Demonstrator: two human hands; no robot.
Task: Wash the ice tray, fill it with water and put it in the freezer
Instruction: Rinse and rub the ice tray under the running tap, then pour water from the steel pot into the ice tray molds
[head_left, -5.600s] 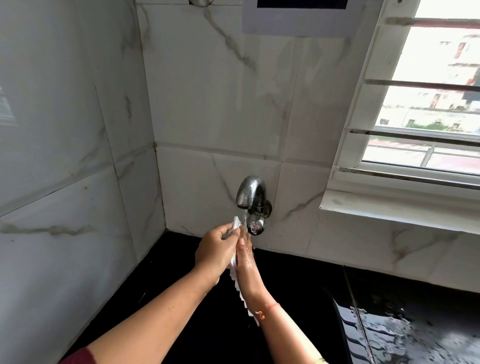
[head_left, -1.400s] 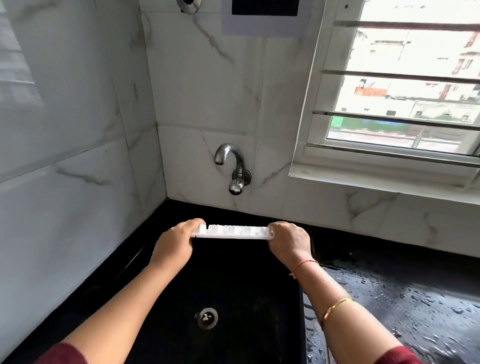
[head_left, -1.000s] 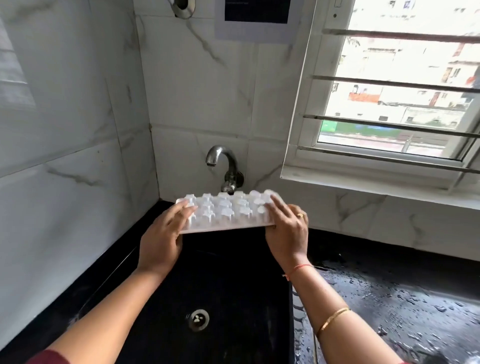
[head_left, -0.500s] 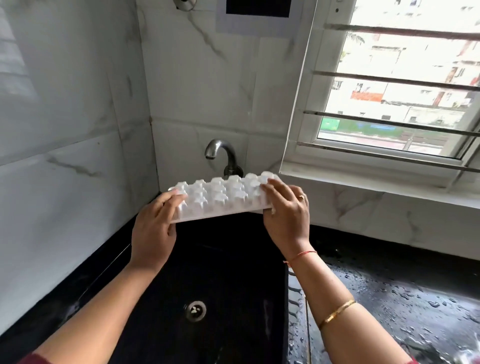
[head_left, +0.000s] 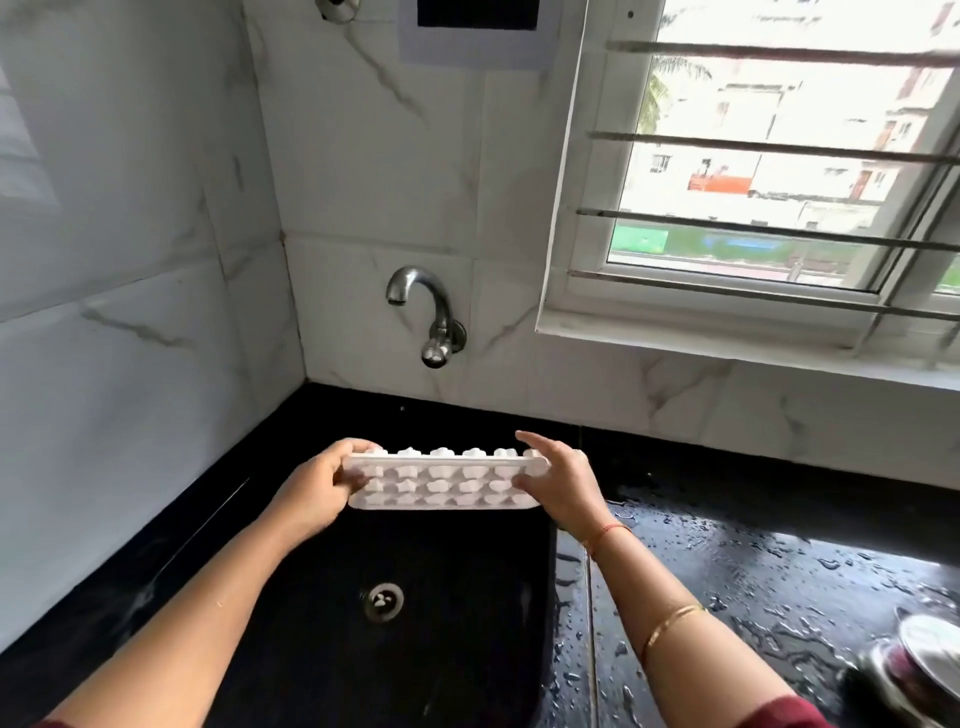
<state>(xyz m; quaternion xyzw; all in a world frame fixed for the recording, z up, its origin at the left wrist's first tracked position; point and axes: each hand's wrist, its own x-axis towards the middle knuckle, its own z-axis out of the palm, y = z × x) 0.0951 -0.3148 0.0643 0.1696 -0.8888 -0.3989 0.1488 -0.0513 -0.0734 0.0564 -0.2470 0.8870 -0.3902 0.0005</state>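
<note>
A white plastic ice tray (head_left: 441, 483) hangs level over the black sink (head_left: 467, 649), its long side running left to right, with its moulded cells showing. My left hand (head_left: 317, 488) grips its left end and my right hand (head_left: 558, 483) grips its right end. The chrome wall tap (head_left: 423, 312) sits above and behind the tray; no water is running from it. The tray is well below the spout and apart from it.
The sink drain (head_left: 383, 601) lies below the tray. A wet black counter (head_left: 779, 561) stretches to the right, with a steel vessel (head_left: 919, 670) at its lower right edge. Marble-tiled walls close off the left and back. A barred window (head_left: 779, 171) is at the upper right.
The tray was under the tap on edge, then held flat. It was raised and tilted with its underside toward me by the tap. Now it is lowered and level over the sink.
</note>
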